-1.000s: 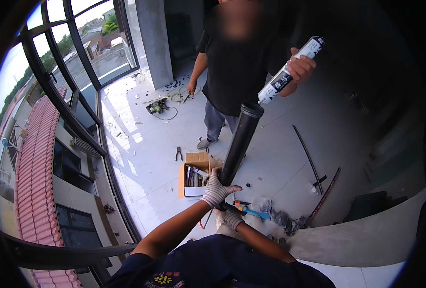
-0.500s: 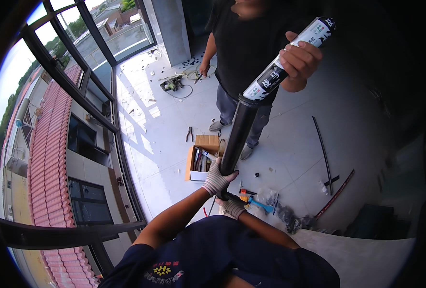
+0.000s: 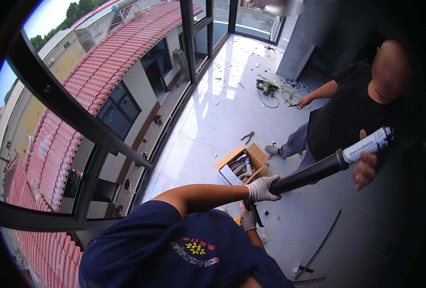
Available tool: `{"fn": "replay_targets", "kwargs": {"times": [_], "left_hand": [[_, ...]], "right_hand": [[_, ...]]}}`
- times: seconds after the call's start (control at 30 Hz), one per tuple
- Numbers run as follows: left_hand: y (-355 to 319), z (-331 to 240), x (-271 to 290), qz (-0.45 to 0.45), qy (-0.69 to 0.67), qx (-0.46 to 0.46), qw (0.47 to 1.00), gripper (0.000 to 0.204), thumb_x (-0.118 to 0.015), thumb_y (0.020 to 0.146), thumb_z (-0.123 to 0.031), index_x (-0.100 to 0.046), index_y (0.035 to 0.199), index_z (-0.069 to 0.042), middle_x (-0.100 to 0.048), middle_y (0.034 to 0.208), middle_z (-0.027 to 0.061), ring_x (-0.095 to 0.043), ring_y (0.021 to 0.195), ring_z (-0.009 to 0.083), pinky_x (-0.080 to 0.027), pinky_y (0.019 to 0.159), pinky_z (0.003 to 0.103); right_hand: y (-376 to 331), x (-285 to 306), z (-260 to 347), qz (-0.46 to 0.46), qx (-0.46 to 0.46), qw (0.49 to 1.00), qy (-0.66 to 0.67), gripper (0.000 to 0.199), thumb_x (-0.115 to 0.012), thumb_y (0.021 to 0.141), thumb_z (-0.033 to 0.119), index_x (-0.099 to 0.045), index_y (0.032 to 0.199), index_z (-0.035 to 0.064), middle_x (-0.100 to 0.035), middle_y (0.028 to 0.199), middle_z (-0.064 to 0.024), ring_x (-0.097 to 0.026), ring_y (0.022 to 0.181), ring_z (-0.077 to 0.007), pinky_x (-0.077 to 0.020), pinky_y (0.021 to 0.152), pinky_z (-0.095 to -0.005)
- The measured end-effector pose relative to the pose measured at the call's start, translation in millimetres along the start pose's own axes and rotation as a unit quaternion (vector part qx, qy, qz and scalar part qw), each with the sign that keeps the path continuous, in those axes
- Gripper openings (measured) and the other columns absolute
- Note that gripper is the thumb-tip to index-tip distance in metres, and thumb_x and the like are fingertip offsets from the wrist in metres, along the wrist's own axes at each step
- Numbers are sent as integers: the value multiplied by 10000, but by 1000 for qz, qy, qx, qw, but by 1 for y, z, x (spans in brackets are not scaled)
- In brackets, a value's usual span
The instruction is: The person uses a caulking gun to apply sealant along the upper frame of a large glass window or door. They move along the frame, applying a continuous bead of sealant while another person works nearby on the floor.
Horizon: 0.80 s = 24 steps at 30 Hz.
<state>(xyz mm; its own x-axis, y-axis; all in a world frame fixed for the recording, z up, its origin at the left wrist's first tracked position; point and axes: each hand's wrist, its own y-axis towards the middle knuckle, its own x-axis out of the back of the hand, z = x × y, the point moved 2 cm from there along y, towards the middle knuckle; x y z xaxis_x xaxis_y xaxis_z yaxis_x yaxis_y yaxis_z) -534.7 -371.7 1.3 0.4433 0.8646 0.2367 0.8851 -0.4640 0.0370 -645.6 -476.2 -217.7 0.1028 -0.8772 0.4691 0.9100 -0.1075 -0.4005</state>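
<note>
While gripping, left hand [image 3: 262,188]: gloved in white, arm stretched forward from the dark blue shirt, fingers wrapped round the near end of the black caulking gun [image 3: 309,175].
Right hand [image 3: 247,218]: gloved too, set just below and behind the left, wrist bent up, clenched on the gun's black handle and trigger.
Caulking gun: slanted up and away to the right of both hands, barrel long and dark, far end well apart from them.
Sealant cartridge [image 3: 369,144]: white tube seated in the gun's far mouth, sticking out beyond it.
Co-worker's hand [image 3: 365,165]: bare, cupped under the cartridge at the barrel's mouth, touching it.
Cardboard box [image 3: 243,163]: open on the pale floor, just beyond the left hand, tools inside.
Pliers [image 3: 247,138]: on the floor past the box, farther from the hands.
</note>
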Motion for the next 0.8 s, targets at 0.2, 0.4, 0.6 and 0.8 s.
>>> {"fn": "replay_targets", "kwargs": {"times": [0.2,0.4,0.6,0.8], "left_hand": [[-12,-15,11,-13,26,-22,999,577,-804,698,-299,-502,1130,-62,-645,848,153,-665,827,313,-525,753,385],[-57,1,37,-67,-48,37,996,556,-817,693,-284,-513,1108,-73,-649,864,112,-662,823,258,-525,754,359],[-116,-7,99,-192,-128,44,972,590,-854,667,-268,-540,1118,-51,-648,921,83,-648,860,199,-529,790,329],[-229,15,165,-393,-188,28,900,591,-874,676,-231,-561,1139,-41,-658,1041,60,-594,981,119,-496,909,296]], "right_hand": [[-7,12,33,43,-24,996,71,616,-725,860,474,-606,1272,32,-652,1272,-96,-616,1109,-250,-448,974,-384],[2,-21,39,92,12,996,-14,560,-705,881,405,-573,1325,89,-679,1201,-110,-640,1053,-243,-471,929,-366],[2,-79,66,276,81,954,-85,548,-697,886,372,-556,1346,109,-685,1175,-118,-650,1027,-242,-482,907,-359],[-2,-152,102,480,164,841,-188,542,-688,890,339,-538,1367,130,-692,1149,-126,-659,1001,-240,-493,886,-352]]}}
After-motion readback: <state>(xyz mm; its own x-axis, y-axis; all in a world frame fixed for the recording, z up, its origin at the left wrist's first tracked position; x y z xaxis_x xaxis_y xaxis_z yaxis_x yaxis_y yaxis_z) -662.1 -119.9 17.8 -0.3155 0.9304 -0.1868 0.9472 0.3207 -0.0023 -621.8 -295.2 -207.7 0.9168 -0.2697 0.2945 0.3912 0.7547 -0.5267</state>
